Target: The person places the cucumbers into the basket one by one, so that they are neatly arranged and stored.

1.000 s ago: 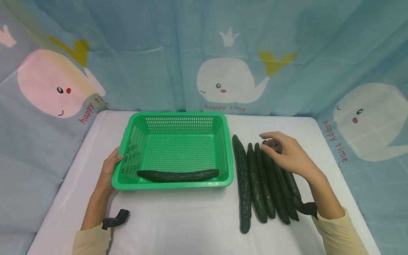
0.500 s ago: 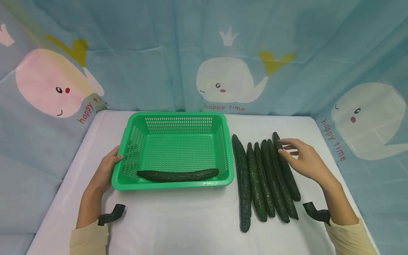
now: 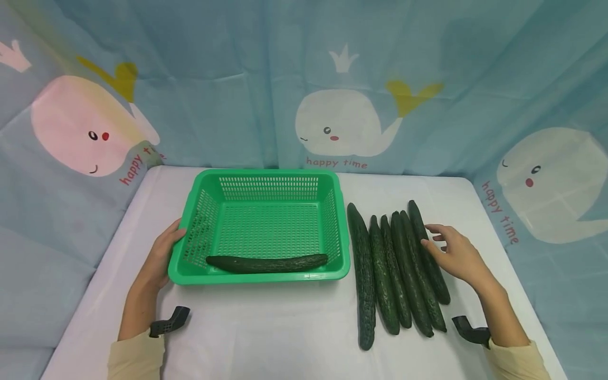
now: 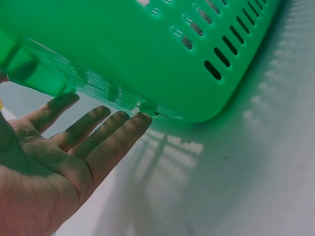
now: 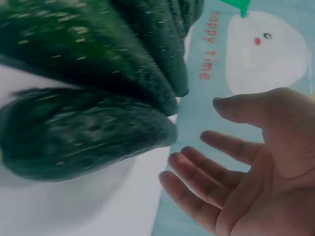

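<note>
In the head view, a green plastic basket (image 3: 258, 278) stands on the left, with one cucumber (image 3: 268, 263) lying along its near side. My left hand (image 3: 160, 256) grips the basket's left rim, its thumb over the edge; the left wrist view shows the fingers (image 4: 115, 142) stretched against the outer wall. Several dark green cucumbers lie side by side to the right of the basket. Just right of the rightmost cucumber (image 3: 429, 256) is my right hand (image 3: 458, 256), fingers loosely bent and holding nothing. The right wrist view shows a gap between its fingertips and the nearest cucumber (image 5: 88, 132).
A white cloth (image 3: 266, 332) covers the table. Blue curtains (image 3: 228, 105) with whale prints rise behind and on both sides. The leftmost cucumber (image 3: 363, 285) in the row lies close to the basket's right side.
My right hand has moved right and nearer to me, off the tops of the cucumbers, uncovering the right end of the row. My left hand and the basket stay in place.
</note>
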### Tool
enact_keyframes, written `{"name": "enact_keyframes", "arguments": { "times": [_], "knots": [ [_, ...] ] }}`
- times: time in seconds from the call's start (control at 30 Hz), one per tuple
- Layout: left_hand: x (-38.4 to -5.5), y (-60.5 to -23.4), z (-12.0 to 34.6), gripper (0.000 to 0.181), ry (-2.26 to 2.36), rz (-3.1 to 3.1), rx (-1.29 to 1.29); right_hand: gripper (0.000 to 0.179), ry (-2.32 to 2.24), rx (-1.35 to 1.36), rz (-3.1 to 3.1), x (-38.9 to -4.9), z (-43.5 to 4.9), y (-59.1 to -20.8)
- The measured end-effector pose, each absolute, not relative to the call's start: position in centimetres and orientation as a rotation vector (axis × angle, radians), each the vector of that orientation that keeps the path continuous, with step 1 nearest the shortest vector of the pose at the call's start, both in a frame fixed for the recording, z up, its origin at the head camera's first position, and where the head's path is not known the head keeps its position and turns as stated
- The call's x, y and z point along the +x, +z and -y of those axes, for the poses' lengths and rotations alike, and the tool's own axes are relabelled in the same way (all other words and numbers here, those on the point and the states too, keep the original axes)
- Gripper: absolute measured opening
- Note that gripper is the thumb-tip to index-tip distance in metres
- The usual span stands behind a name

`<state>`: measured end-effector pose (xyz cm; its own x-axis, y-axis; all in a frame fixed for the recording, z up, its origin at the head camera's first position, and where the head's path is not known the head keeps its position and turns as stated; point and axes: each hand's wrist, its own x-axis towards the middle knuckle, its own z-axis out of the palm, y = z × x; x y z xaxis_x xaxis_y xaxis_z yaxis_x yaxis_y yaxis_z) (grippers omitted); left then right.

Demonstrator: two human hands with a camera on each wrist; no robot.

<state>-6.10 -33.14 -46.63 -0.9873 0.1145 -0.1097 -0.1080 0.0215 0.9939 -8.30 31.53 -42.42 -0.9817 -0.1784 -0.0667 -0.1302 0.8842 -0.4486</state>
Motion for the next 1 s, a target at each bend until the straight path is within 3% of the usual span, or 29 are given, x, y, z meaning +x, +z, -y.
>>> {"name": "enact_keyframes", "arguments": {
  "times": [0.5, 1.0],
  "knots": [
    [-6.6, -46.3, 33.8, 0.066, 2.112, -2.132, 0.002, 0.061, -0.665, -0.131, -2.875, -8.8, -32.1, -45.1],
    [-6.8, -46.2, 33.4, 0.067, 2.076, -2.107, 0.032, 0.069, -0.787, 0.001, -2.713, -8.3, -33.1, -44.6]
  ]
}}
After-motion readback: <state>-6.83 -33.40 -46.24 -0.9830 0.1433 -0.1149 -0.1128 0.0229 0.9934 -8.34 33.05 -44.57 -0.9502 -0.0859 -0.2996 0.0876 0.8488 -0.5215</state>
